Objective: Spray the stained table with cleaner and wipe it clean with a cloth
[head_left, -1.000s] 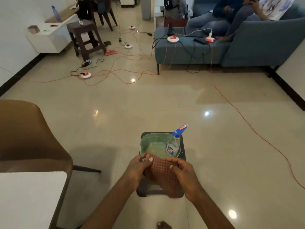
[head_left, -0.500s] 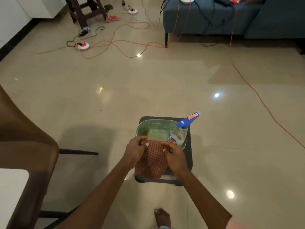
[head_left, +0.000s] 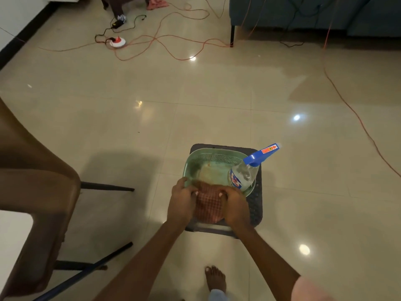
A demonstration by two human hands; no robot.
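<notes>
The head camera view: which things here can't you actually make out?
- Cloth: its side edges lie under the left hand and right hand.
- Spray bottle: label too small to read.
- Table: cut off by the left edge, so no stain is visible.
- Basket: near rim hidden by the hands and cloth.
</notes>
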